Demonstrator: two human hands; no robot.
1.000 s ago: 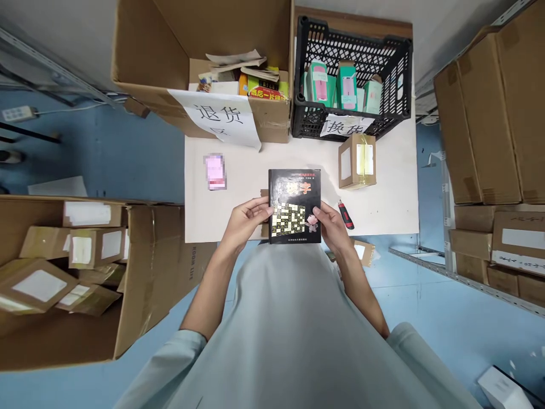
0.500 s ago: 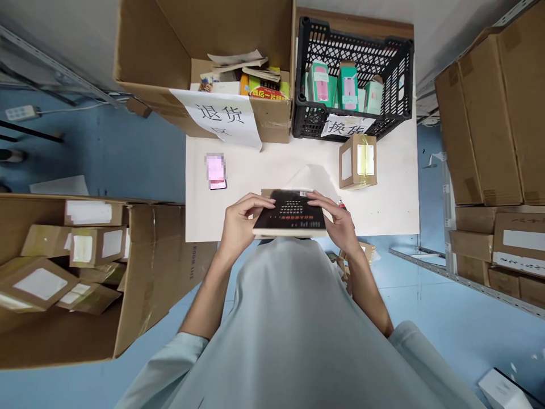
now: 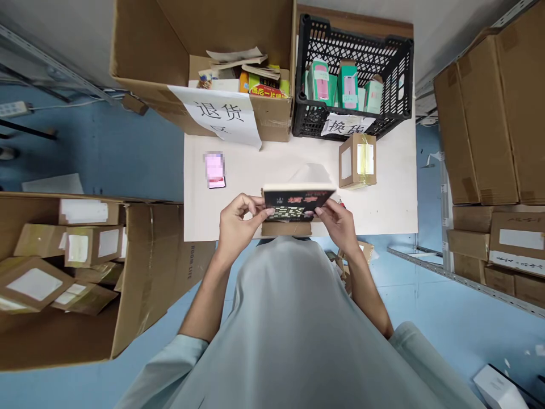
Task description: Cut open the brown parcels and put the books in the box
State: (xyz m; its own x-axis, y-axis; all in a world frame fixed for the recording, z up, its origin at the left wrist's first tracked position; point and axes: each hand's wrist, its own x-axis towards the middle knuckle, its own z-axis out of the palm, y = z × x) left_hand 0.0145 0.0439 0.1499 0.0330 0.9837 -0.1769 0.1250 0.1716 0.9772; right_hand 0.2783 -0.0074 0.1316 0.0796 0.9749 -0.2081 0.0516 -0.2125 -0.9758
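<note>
A black-covered book [image 3: 298, 203] with red and pale print is tilted up in front of me, its pale page edge at the top. At its left side my left hand [image 3: 240, 222] grips it, thumb on the cover. My right hand [image 3: 339, 224] pinches the lower right corner, thumb also on the cover. Just below the book shows a strip of brown cardboard [image 3: 286, 229] on the white table [image 3: 255, 153]. Behind the book lies a crumpled white sheet [image 3: 314, 172]. The fingers behind the book are partly hidden.
A large carton [image 3: 149, 96] of books and a black crate [image 3: 353, 42] of green boxes stand at the back. A taped small box [image 3: 356, 162] is to the right, a phone [image 3: 215, 170] to the left. An open carton [image 3: 145, 278] of parcels stands at lower left.
The book has been turned over: its other cover now faces me, and its page edge has gone from bottom to top. Both thumbs now press on the cover.
</note>
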